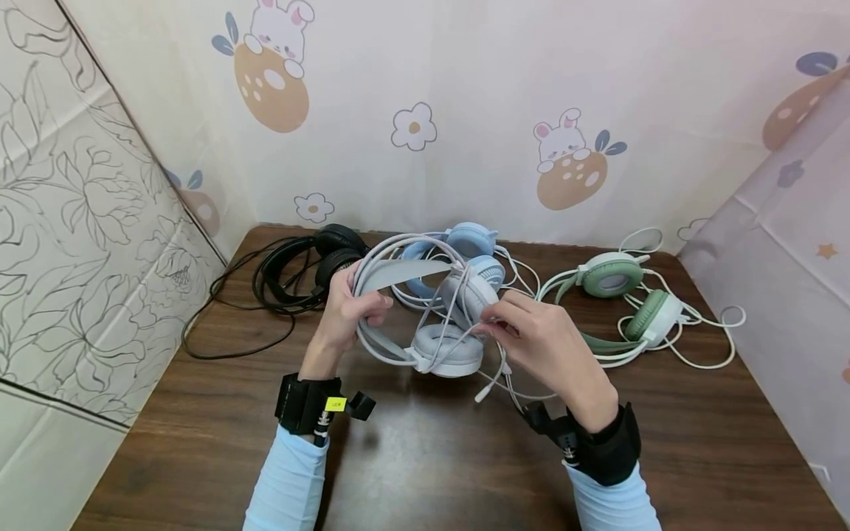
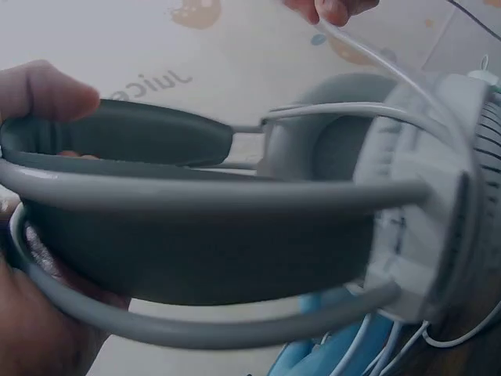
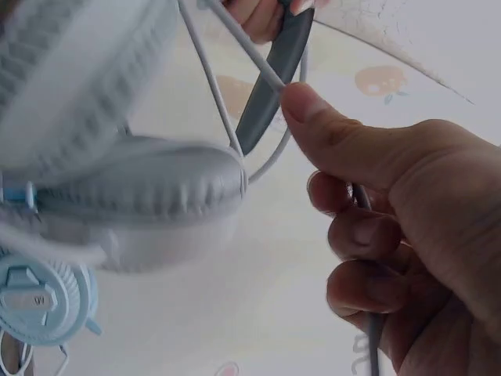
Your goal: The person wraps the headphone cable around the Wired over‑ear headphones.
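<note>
Grey-and-white headphones (image 1: pixel 454 355) are held up over the table, their earcups toward the right. My left hand (image 1: pixel 350 310) grips them by the headband (image 2: pixel 211 235), thumb on the inner grey strap and fingers around the outer tubes. Beside the earcups, my right hand (image 1: pixel 541 335) pinches the headphones' thin cable (image 3: pixel 262 66) between thumb and curled fingers. Strands of that cable cross over the earcups, and an end with a small white plug (image 1: pixel 479 395) hangs below. In the right wrist view, the earcup (image 3: pixel 149 180) is slightly blurred.
Black headphones (image 1: pixel 285 276) lie at the back left with their cable looped out. Blue headphones (image 1: pixel 473 240) sit behind the held pair, partly hidden. Green-and-white headphones (image 1: pixel 657 318) lie on the right among loose white cables. A patterned curtain (image 1: pixel 465 169) stands behind the wooden table (image 1: pixel 425 472).
</note>
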{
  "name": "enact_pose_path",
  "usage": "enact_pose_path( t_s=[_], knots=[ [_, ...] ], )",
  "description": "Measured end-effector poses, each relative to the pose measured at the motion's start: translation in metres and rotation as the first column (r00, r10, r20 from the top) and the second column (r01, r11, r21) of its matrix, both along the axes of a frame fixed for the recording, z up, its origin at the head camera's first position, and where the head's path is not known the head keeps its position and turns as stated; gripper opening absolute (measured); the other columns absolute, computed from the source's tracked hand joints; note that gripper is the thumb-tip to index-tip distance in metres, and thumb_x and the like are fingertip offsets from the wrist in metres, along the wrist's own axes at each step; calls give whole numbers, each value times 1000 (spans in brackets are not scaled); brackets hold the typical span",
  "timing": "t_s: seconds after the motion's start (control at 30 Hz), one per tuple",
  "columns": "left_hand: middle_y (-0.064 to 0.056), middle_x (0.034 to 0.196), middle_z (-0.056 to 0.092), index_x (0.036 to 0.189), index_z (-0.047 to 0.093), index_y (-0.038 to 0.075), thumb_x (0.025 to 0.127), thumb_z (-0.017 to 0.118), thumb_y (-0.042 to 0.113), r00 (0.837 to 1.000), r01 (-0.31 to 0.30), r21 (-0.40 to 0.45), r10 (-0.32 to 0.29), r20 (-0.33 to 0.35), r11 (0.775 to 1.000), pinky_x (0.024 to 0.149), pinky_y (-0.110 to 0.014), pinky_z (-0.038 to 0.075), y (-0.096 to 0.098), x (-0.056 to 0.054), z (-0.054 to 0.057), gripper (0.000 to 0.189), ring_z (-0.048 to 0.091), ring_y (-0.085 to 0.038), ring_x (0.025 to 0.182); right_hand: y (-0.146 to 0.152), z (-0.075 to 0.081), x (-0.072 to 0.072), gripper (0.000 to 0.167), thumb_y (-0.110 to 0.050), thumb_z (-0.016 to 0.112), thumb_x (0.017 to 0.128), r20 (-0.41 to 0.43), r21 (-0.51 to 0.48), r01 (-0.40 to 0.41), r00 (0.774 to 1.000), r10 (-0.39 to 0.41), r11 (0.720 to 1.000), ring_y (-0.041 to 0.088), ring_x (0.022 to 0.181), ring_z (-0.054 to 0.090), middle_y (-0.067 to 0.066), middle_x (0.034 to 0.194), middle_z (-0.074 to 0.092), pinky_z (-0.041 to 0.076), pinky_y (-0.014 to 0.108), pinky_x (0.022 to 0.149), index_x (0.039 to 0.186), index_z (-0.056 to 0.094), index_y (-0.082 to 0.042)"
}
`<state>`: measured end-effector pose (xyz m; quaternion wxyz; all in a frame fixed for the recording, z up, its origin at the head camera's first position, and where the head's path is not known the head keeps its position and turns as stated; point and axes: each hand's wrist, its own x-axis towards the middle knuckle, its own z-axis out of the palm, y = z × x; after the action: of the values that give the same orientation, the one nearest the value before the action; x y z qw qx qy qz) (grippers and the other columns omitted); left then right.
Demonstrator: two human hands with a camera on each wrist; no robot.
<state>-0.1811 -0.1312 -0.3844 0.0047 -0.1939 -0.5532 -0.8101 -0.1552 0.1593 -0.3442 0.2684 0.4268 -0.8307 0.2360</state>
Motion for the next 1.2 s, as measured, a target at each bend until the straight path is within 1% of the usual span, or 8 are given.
enact_pose_path(
  t_s=[0.2, 0.3, 0.37, 0.57, 0.7, 0.8, 0.93, 1.2],
  knots=[
    [4, 60, 47, 111, 56, -2, 74, 57, -8, 990, 128, -92, -132, -44, 988, 43, -23, 30, -3, 1, 0, 37, 34, -11, 44, 14, 3, -7, 22, 1, 84, 77, 11, -74, 62, 998, -62, 995, 7, 66, 53, -1, 85, 64, 40, 18, 59, 94, 75, -8],
    [4, 61, 49, 112, 57, 1, 74, 58, -7, 979, 193, -93, -199, -53, 977, 42, -23, 30, -3, 1, -1, 39, 34, -11, 44, 19, 1, -11, 12, -10, 83, 84, -14, -100, 74, 997, -76, 992, 8, 66, 55, 1, 85, 66, 40, 18, 59, 93, 75, -7],
    [4, 62, 50, 113, 59, 3, 74, 56, -8, 969, 236, -57, -240, -61, 970, 42, -24, 29, -2, 1, -2, 40, 34, -11, 44, 20, -1, -14, 11, -13, 81, 86, -25, -117, 71, 997, -75, 991, 8, 66, 56, 2, 85, 66, 40, 18, 59, 92, 76, -7],
    [0, 63, 44, 113, 62, 7, 76, 48, -10, 921, 378, 64, -368, -129, 923, 40, -26, 23, 4, -1, -4, 43, 28, -14, 45, 22, -2, -20, 23, 1, 88, 72, -35, -159, 70, 997, -76, 985, 7, 65, 52, 1, 83, 66, 37, 18, 58, 89, 76, -7],
    [-1, 62, 39, 112, 62, 7, 75, 46, -10, 889, 449, 108, -431, -155, 887, 40, -27, 20, 8, -2, -6, 44, 25, -16, 46, 23, -5, -24, 23, 4, 87, 72, -12, -179, 74, 997, -77, 981, 6, 65, 49, 2, 84, 66, 35, 17, 58, 89, 76, -6],
    [-2, 62, 34, 115, 61, 6, 74, 42, -12, 862, 502, 178, -473, -182, 846, 40, -26, 19, 10, -4, -6, 49, 25, -15, 47, 25, -9, -28, 20, 3, 86, 75, 16, -201, 91, 996, -90, 975, 5, 65, 47, 2, 84, 66, 34, 17, 60, 90, 76, -4],
    [-2, 61, 28, 118, 61, 3, 72, 34, -14, 822, 569, 293, -512, -250, 769, 40, -25, 17, 10, -6, -7, 55, 24, -14, 48, 30, -15, -36, 13, 1, 82, 81, 65, -221, 140, 990, -129, 965, 5, 65, 47, 4, 83, 69, 33, 16, 61, 93, 77, -2],
    [1, 60, 20, 112, 58, -1, 66, 24, -14, 771, 637, 453, -520, -367, 624, 42, -22, 17, 5, -9, -4, 59, 20, -11, 47, 39, -23, -47, 7, 2, 71, 91, 97, -211, 200, 978, -184, 957, 9, 62, 53, 9, 76, 69, 36, 18, 60, 96, 76, 2]
  ],
)
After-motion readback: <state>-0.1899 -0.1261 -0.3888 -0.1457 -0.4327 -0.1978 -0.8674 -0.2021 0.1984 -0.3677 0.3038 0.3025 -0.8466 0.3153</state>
